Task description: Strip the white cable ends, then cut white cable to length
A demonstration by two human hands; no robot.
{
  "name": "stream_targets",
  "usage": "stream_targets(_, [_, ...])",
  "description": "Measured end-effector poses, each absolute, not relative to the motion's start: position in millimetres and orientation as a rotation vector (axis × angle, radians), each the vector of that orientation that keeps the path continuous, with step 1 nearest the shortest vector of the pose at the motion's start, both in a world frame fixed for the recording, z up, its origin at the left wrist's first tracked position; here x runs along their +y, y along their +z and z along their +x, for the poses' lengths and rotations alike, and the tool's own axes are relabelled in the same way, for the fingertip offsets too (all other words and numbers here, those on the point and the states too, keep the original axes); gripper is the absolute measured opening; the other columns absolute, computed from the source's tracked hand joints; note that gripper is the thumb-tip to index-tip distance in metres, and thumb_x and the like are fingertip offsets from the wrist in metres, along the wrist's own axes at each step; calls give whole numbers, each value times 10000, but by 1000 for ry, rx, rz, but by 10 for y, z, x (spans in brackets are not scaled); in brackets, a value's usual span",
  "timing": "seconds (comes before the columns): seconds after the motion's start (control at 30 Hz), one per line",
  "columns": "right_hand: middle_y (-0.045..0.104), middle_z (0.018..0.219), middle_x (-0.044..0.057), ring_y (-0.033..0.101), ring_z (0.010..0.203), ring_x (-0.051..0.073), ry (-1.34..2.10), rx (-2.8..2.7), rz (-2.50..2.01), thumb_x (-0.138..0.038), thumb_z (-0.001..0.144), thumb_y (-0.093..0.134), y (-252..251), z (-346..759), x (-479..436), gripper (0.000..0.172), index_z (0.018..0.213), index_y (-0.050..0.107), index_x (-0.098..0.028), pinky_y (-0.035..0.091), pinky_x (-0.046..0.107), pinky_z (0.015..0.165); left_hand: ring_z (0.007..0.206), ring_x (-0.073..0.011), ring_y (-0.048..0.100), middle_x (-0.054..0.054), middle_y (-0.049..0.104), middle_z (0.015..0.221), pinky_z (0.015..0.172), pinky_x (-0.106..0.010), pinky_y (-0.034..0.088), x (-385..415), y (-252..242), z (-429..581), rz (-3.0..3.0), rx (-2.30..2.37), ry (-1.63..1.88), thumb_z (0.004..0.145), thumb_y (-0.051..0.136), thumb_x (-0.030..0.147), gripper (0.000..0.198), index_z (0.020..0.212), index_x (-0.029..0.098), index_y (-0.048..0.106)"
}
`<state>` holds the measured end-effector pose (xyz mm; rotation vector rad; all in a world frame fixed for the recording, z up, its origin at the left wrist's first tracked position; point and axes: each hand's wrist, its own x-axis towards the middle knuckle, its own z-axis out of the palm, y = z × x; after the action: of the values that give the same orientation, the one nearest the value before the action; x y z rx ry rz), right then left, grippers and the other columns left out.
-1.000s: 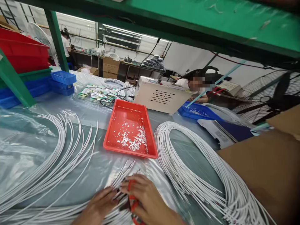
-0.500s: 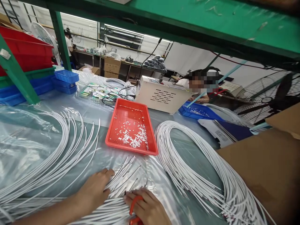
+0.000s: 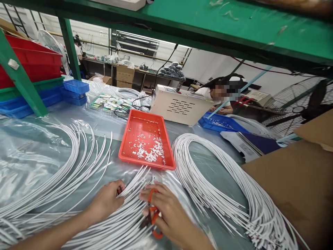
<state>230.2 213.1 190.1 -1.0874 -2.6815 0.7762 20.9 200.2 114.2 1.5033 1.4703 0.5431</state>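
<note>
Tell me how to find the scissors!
Start at the red tray in the middle of the table. Just below it, the right hand rests on a fan of white cables. The scissors are in that hand, the only thing there with bright orange handles.

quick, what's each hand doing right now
Left hand: closed on the white wires.
Right hand: grip closed on orange-handled scissors.
</note>
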Motion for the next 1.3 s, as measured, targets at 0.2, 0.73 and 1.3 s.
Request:
stream_targets(0.2, [631,1105,12,488,1070,197,646,-2819,-1001,-266,783,572,1512,2103,1959,328,1107,579,-214,319,344,988,639,-128,489,24,533,666,608,-221,366,2019,1217,178,1472,1464,679,703,425,168,76,737,175,492])
stream_targets(0.73, [372,419,13,312,487,144,-144,-2300,-810,-231,918,259,1066,1893,1714,483,465,411,-158,216,277,490,595,-128,495,18,509,734,529,-221,364,2305,1452,-312,1397,1775,974,791,449,402,296,1000,192,437])
stream_targets(1.3, [669,691,-100,567,650,63,6,-2186,-627,-195,905,380,973,1769,1654,321,632,546,-211,287,292,1027,826,-210,564,-59,610,899,742,-333,414,2297,1382,-175,2236,1685,407,860,432,308,212,938,190,590])
